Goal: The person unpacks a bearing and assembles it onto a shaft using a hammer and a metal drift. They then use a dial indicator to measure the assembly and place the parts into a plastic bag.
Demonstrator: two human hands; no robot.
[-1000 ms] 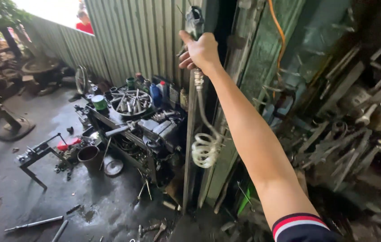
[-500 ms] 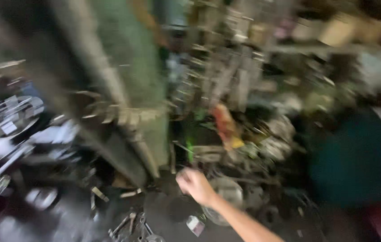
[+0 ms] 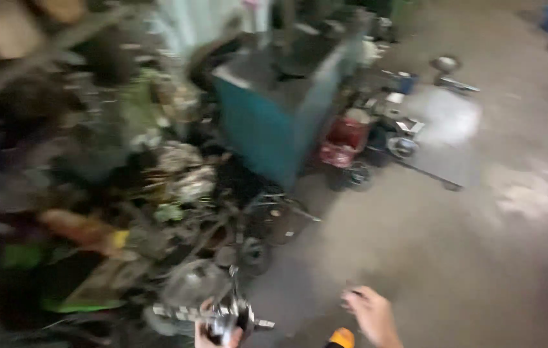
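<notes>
The view is blurred by motion. At the bottom edge my left hand (image 3: 214,335) grips a shiny metal part (image 3: 222,314) with a toothed bar sticking out on both sides. My right hand (image 3: 370,314) hovers low over the concrete floor (image 3: 454,258) to the right, fingers loosely spread and nothing visible in them. An orange rounded object (image 3: 342,337) shows just below and left of that hand; what it is cannot be made out.
A heap of dark metal scrap and machine parts (image 3: 177,193) fills the left half. A teal metal cabinet (image 3: 267,132) stands behind it, with a red container (image 3: 346,138) and a flat grey plate (image 3: 444,151) beside it.
The camera has swung from the raised arm at the wall down to the floor. My right hand came down from the hanging hose, and my left hand now shows holding a metal part.
</notes>
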